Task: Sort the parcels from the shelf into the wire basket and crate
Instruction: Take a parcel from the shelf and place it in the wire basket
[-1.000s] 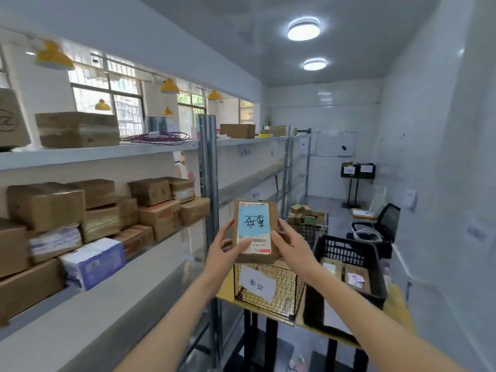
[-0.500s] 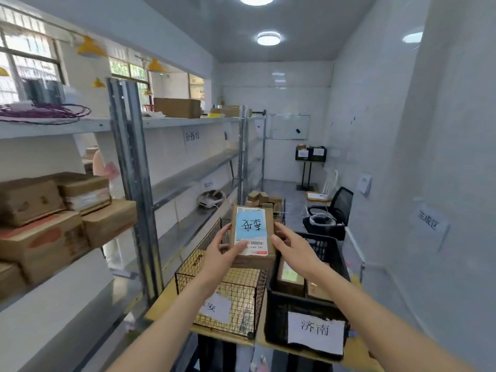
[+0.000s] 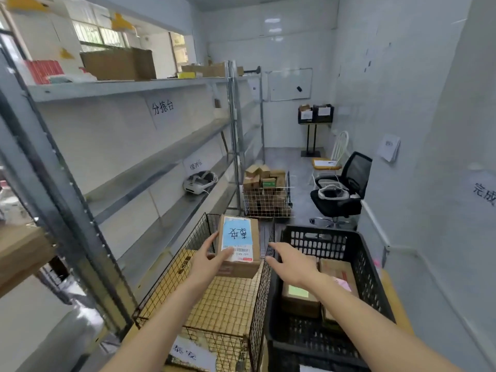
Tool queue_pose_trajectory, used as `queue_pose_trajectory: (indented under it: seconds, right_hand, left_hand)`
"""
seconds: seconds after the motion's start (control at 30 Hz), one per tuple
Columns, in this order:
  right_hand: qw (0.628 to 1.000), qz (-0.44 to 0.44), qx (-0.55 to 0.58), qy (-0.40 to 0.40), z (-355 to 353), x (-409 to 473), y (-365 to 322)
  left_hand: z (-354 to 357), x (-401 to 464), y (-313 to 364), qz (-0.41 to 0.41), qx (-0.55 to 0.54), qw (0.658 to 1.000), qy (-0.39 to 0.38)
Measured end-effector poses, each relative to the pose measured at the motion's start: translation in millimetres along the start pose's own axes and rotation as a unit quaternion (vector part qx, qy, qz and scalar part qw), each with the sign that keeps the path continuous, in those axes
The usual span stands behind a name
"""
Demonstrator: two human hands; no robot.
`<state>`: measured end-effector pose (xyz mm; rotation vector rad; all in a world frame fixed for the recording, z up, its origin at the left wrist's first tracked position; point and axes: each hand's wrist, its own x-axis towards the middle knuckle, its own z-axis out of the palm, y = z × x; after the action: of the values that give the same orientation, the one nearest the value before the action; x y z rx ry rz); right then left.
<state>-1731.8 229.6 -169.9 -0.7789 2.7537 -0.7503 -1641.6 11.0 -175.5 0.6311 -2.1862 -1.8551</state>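
A brown cardboard parcel [image 3: 239,244] with a blue handwritten label and a barcode sticker hangs over the black wire basket [image 3: 171,267]. My left hand [image 3: 208,260] grips its left side, thumb on top. My right hand [image 3: 291,264] is off the parcel, fingers relaxed, above the rim between basket and the black plastic crate [image 3: 373,285]. The crate holds a few brown parcels [image 3: 300,296]. The basket floor shows another parcel under my left hand, mostly hidden.
The metal shelf [image 3: 150,162] runs along the left, with parcels [image 3: 24,253] at the near end and a white device [image 3: 198,182] on a lower board. A white wire cart [image 3: 265,200] of boxes and a black office chair [image 3: 341,191] stand further down the aisle.
The view has turned from the shelf down to the basket and crate. The parcel has dropped lower over the basket. My right hand has let go of it and moved right.
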Motion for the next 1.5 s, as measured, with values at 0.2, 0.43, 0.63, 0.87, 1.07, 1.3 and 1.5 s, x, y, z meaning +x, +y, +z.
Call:
queue_pose_trajectory:
  seconds: [0.2,0.43,0.63,0.87,1.07,1.3,1.5]
  right_hand:
    - [0.999,0.033,-0.017,-0.036,39,89,34]
    - [0.995,0.079,-0.042,-0.035,99,179,59]
    - [0.991,0.1,-0.084,-0.001,141,247,79]
    - [0.986,0.107,-0.099,0.075,168,270,91]
    - [0.978,0.131,-0.125,0.104,176,272,92]
    - [0.976,0.139,-0.13,0.106,181,273,93]
    - [0.975,0.142,-0.134,0.106,183,275,92]
  left_hand:
    - [7,98,-45,-0.06,0.001,0.998,-0.012]
    - [15,211,-118,-0.097,0.007,0.994,-0.054]
    - [30,292,-183,-0.137,0.023,0.984,-0.114]
    - [75,353,-243,-0.163,0.029,0.975,-0.151]
    - [111,376,-278,-0.177,0.013,0.968,-0.176]
    - [125,393,-304,-0.187,0.033,0.966,-0.177]
    - [124,396,-301,-0.181,0.053,0.966,-0.175]
